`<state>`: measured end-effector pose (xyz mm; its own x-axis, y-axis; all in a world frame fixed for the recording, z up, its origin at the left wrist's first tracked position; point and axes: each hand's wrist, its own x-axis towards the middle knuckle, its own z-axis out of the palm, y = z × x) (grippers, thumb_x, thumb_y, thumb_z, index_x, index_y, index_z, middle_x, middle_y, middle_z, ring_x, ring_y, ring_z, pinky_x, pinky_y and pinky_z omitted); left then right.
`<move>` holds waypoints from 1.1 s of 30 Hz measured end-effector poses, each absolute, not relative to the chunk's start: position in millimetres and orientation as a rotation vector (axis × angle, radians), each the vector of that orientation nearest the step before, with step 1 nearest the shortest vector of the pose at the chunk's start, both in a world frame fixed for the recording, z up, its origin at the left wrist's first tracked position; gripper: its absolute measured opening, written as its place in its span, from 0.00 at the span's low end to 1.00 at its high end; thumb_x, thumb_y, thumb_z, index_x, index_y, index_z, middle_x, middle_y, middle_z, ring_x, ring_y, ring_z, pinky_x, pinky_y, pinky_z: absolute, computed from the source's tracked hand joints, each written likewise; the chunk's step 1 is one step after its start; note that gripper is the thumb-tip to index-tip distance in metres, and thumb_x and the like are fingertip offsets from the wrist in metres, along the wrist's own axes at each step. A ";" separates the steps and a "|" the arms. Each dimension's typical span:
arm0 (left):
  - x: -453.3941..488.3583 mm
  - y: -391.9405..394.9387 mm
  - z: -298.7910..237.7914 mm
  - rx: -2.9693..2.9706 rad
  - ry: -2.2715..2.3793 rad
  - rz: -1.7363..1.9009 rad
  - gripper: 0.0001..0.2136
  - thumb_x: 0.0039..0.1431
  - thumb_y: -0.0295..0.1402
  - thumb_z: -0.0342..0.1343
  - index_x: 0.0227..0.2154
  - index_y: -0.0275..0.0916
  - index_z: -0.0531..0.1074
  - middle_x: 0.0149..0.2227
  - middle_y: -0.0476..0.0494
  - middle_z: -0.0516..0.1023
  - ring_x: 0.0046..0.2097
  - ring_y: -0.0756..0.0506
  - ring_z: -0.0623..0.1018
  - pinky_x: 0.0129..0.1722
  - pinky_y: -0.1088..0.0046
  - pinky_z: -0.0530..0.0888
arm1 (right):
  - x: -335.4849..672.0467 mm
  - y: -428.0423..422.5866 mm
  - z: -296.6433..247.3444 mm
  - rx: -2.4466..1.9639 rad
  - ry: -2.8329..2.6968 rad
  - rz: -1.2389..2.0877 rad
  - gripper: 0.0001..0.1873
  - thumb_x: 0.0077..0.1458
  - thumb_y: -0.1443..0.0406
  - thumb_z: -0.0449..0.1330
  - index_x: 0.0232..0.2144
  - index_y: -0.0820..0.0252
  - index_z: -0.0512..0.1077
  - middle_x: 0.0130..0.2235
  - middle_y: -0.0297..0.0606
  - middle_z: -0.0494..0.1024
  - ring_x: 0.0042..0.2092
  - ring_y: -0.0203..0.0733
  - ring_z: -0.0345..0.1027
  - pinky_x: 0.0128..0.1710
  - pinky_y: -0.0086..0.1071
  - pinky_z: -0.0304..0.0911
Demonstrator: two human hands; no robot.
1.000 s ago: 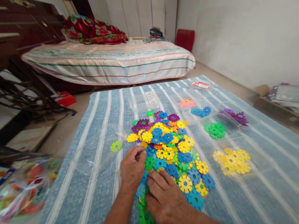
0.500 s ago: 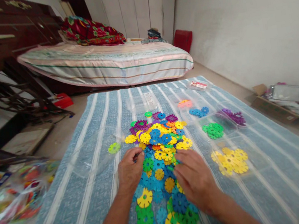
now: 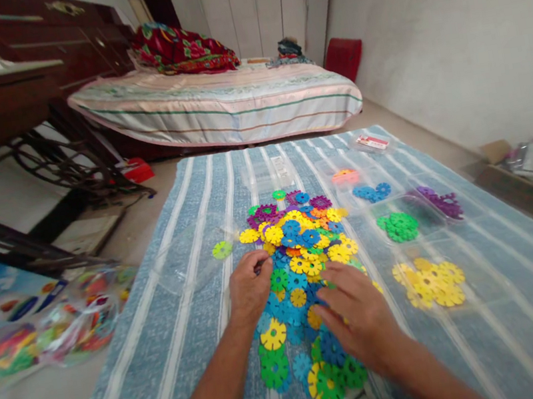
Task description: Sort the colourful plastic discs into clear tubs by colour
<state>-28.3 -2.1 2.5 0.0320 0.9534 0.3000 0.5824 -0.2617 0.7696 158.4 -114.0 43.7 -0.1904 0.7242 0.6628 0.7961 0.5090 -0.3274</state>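
A heap of notched plastic flower discs (image 3: pixel 307 239) in yellow, blue, green, purple and orange runs down the middle of a striped cloth. At the heap's left edge is my left hand (image 3: pixel 251 287), its fingers curled into a pinch; what they hold, if anything, is hidden. My right hand (image 3: pixel 359 309) hovers over the right side of the heap, thumb and fingers apart, close to blue and yellow discs. Clear boxes on the right hold sorted discs: yellow discs (image 3: pixel 431 282), green discs (image 3: pixel 398 227), blue discs (image 3: pixel 371 193), purple discs (image 3: pixel 442 202) and orange discs (image 3: pixel 345 175).
A clear lid (image 3: pixel 189 255) lies left of the heap, near a lone light green disc (image 3: pixel 222 250). Another clear box (image 3: pixel 263 176) stands at the back. Bags of colourful pieces (image 3: pixel 87 315) are on the floor at left, a cardboard box (image 3: pixel 521 182) at right. Behind is a bed (image 3: pixel 232 107).
The camera has turned a little to the left, so everything sits further right. The right hand's fingers have spread apart. My left hand stays pinched beside the heap.
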 end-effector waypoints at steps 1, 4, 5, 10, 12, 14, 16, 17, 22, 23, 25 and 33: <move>-28.0 -2.3 3.7 1.875 1.557 1.121 0.09 0.52 0.37 0.50 0.28 0.41 0.73 0.35 0.47 0.77 0.39 0.47 0.76 0.42 0.71 0.73 | 143.8 -119.6 41.4 -1.211 -2.015 -0.045 0.04 0.56 0.66 0.58 0.34 0.60 0.71 0.44 0.45 0.74 0.53 0.48 0.63 0.52 0.46 0.64; -27.1 -2.8 7.8 1.873 1.567 1.107 0.09 0.52 0.38 0.49 0.28 0.41 0.73 0.35 0.47 0.77 0.38 0.47 0.76 0.42 0.71 0.74 | 110.6 -131.3 34.7 -1.112 -2.237 0.079 0.11 0.55 0.58 0.59 0.35 0.61 0.71 0.50 0.46 0.71 0.57 0.52 0.57 0.54 0.49 0.61; -27.0 -2.9 9.1 1.870 1.570 1.104 0.09 0.52 0.38 0.49 0.28 0.41 0.73 0.35 0.47 0.77 0.38 0.47 0.76 0.42 0.72 0.74 | 102.8 -133.0 31.8 -1.093 -2.302 0.083 0.14 0.55 0.57 0.59 0.37 0.62 0.71 0.52 0.47 0.70 0.58 0.54 0.56 0.54 0.50 0.60; -28.5 -1.4 11.4 1.858 1.596 1.089 0.10 0.51 0.39 0.49 0.28 0.42 0.73 0.35 0.48 0.78 0.38 0.47 0.77 0.42 0.72 0.74 | 81.8 -128.5 10.7 -1.097 -2.425 -0.038 0.15 0.57 0.60 0.56 0.40 0.67 0.72 0.53 0.52 0.69 0.59 0.56 0.53 0.53 0.52 0.60; -29.6 0.1 10.7 1.864 1.610 1.093 0.10 0.51 0.40 0.49 0.29 0.42 0.73 0.35 0.48 0.79 0.38 0.47 0.77 0.43 0.71 0.74 | 79.6 -125.9 3.7 -1.081 -2.422 -0.086 0.15 0.58 0.60 0.55 0.40 0.67 0.72 0.52 0.51 0.70 0.59 0.56 0.54 0.53 0.50 0.60; -30.3 1.5 10.1 1.874 1.616 1.099 0.11 0.50 0.41 0.50 0.29 0.42 0.73 0.36 0.48 0.79 0.38 0.46 0.77 0.43 0.71 0.74 | 79.3 -125.1 -0.4 -1.072 -2.398 -0.130 0.14 0.58 0.60 0.55 0.40 0.66 0.72 0.50 0.49 0.72 0.58 0.54 0.56 0.53 0.49 0.61; -30.8 2.6 9.8 1.881 1.615 1.097 0.11 0.50 0.41 0.50 0.29 0.42 0.73 0.36 0.48 0.79 0.38 0.46 0.78 0.42 0.71 0.74 | 80.0 -125.6 -2.0 -1.058 -2.371 -0.160 0.14 0.57 0.60 0.55 0.38 0.64 0.73 0.48 0.47 0.73 0.56 0.53 0.58 0.52 0.48 0.62; -30.9 2.9 9.9 1.883 1.615 1.094 0.11 0.50 0.42 0.50 0.29 0.42 0.73 0.36 0.48 0.79 0.38 0.46 0.78 0.42 0.71 0.75 | 80.7 -126.1 -2.0 -1.040 -2.358 -0.166 0.13 0.57 0.59 0.56 0.37 0.63 0.73 0.48 0.46 0.73 0.56 0.53 0.59 0.52 0.47 0.62; -32.4 5.2 9.3 1.892 1.607 1.099 0.12 0.50 0.43 0.50 0.29 0.42 0.73 0.36 0.48 0.79 0.38 0.45 0.78 0.43 0.71 0.75 | 92.9 -126.3 9.0 -1.051 -2.224 -0.092 0.09 0.55 0.59 0.58 0.31 0.59 0.72 0.43 0.41 0.74 0.52 0.46 0.62 0.51 0.42 0.63; -33.0 5.7 8.9 1.893 1.605 1.100 0.12 0.50 0.43 0.50 0.29 0.42 0.73 0.36 0.48 0.79 0.38 0.45 0.78 0.42 0.71 0.75 | 99.3 -124.7 13.9 -1.076 -2.171 -0.077 0.07 0.55 0.61 0.58 0.30 0.59 0.71 0.42 0.40 0.74 0.50 0.45 0.63 0.50 0.41 0.63; -34.1 6.8 8.1 1.898 1.598 1.098 0.12 0.50 0.43 0.50 0.28 0.43 0.73 0.36 0.48 0.79 0.38 0.45 0.78 0.42 0.71 0.75 | 118.5 -118.8 26.2 -1.123 -2.060 -0.075 0.06 0.55 0.66 0.56 0.27 0.59 0.70 0.40 0.40 0.75 0.48 0.44 0.65 0.49 0.41 0.64; -34.7 8.2 9.3 1.886 1.620 1.113 0.11 0.48 0.43 0.51 0.28 0.44 0.74 0.36 0.48 0.80 0.37 0.44 0.78 0.41 0.70 0.76 | 233.1 -84.8 67.5 -1.480 -1.655 -0.538 0.06 0.58 0.71 0.55 0.34 0.59 0.71 0.38 0.43 0.76 0.47 0.46 0.68 0.48 0.48 0.64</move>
